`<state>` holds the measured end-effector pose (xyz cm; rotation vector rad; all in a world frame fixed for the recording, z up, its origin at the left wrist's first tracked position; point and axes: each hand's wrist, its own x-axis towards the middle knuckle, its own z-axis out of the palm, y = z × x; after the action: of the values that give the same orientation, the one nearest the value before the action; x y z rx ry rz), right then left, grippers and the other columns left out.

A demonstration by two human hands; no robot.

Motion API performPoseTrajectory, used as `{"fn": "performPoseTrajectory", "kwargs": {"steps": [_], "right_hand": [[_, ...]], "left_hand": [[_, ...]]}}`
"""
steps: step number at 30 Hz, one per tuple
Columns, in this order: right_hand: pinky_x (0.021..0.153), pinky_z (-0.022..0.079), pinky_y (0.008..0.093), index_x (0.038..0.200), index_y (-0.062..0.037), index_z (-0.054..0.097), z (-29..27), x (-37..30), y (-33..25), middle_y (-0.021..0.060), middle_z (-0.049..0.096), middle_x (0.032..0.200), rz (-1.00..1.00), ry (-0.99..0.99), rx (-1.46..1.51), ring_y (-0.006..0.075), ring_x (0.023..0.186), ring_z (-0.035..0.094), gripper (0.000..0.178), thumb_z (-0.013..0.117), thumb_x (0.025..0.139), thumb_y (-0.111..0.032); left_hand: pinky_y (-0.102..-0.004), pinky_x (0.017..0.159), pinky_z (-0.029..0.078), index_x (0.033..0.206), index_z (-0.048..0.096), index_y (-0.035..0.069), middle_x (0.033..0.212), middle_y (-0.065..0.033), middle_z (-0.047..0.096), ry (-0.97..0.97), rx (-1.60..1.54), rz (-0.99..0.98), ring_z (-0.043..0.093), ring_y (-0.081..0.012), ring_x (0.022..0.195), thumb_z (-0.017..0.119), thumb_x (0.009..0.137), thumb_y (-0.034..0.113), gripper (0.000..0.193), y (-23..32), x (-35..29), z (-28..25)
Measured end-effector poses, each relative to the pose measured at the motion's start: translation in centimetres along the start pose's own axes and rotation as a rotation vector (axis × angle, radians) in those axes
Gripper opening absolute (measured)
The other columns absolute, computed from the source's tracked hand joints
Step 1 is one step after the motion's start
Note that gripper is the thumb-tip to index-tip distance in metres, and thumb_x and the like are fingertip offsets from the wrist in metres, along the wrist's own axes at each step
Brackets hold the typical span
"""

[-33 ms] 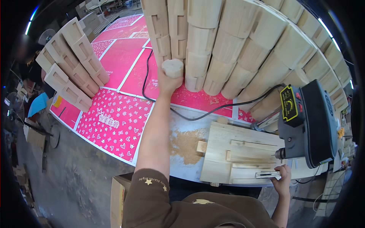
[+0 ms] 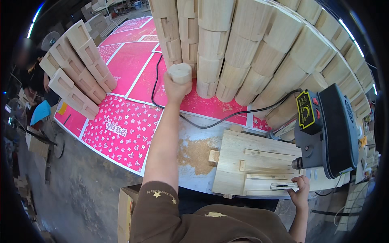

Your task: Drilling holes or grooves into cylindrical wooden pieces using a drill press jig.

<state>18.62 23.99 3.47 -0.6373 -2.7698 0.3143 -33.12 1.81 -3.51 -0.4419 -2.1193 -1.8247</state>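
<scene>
At full reach ahead, the left hand point(image 2: 177, 88) is wrapped round a pale wooden cylinder point(image 2: 180, 73), flat round end up; can't tell if its base touches anything. Down by the torso, the right hand point(image 2: 300, 192) pinches the end of a pale slotted piece point(image 2: 279, 186), fingers partly hidden. Left of and under that hand: wooden board point(image 2: 229, 174) with narrow strips point(image 2: 265, 177) on it. Just above the right hand: drill press point(image 2: 329, 129), chuck point(image 2: 298, 163) pointing left over the board's right part. Between the hands: sawdust point(image 2: 196, 158) and a small wood block point(image 2: 213, 156) at the board's left edge. Black cable point(image 2: 210, 127) runs from near the left wrist over to the drill. Beyond and right of the left hand: tall stacks of wooden pieces point(image 2: 212, 48). Left of it: pink printed sheeting point(image 2: 133, 135) and a smaller group of slotted stacks point(image 2: 83, 65). Farthest left, a person in dark clothing point(image 2: 38, 75).
</scene>
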Motion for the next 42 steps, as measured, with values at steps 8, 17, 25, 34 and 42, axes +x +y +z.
{"fn": "performPoseTrajectory", "kwargs": {"steps": [8,17,25,34,42], "right_hand": [[0.071,0.037,0.0409,0.084,-0.0070,0.055,-0.8,-1.0,0.0,0.0092,0.054,0.081,-0.041,0.020,0.004,0.0318,0.081,0.050,0.040,0.078,0.050,-0.011],[0.077,0.040,0.0437,0.096,-0.0047,0.054,-0.5,-0.7,2.2,0.0134,0.054,0.094,-0.238,-0.012,0.046,0.0354,0.091,0.050,0.035,0.070,0.065,-0.011],[0.075,0.041,0.0413,0.094,-0.0059,0.056,-0.9,-0.4,3.3,0.0090,0.056,0.090,-0.253,-0.059,0.089,0.0302,0.089,0.052,0.028,0.068,0.069,-0.012],[0.079,0.040,0.0412,0.096,-0.0060,0.054,-1.9,0.0,4.4,0.0098,0.054,0.092,-0.232,-0.212,0.128,0.0314,0.095,0.051,0.027,0.067,0.072,-0.010],[0.078,0.040,0.0400,0.097,-0.0095,0.058,-1.2,-1.8,2.5,0.0067,0.056,0.092,-0.259,-0.033,0.013,0.0268,0.094,0.053,0.030,0.068,0.070,-0.014]], "left_hand": [[-0.0365,0.087,0.045,0.123,0.040,0.006,0.112,-0.0132,0.053,-0.173,-0.206,-0.035,0.053,-0.0240,0.105,0.080,0.052,0.014,0.082,14.5,-10.7,-8.6],[-0.0379,0.076,0.049,0.120,0.044,0.006,0.103,-0.0152,0.056,-1.143,0.632,0.449,0.059,-0.0343,0.091,0.075,0.049,0.029,0.081,24.6,-23.8,-4.4],[-0.0388,0.075,0.050,0.118,0.052,0.009,0.101,-0.0135,0.059,-1.280,0.758,0.501,0.060,-0.0324,0.092,0.070,0.047,0.026,0.075,24.3,-26.5,-0.4],[-0.0412,0.083,0.045,0.123,0.051,0.014,0.109,-0.0088,0.057,-1.126,0.742,0.648,0.058,-0.0282,0.098,0.072,0.048,0.024,0.079,24.5,-29.9,0.1],[-0.0434,0.093,0.038,0.126,0.045,0.011,0.114,-0.0128,0.048,-0.753,0.055,0.569,0.049,-0.0323,0.105,0.079,0.056,0.029,0.079,22.1,-31.8,2.1]]}}
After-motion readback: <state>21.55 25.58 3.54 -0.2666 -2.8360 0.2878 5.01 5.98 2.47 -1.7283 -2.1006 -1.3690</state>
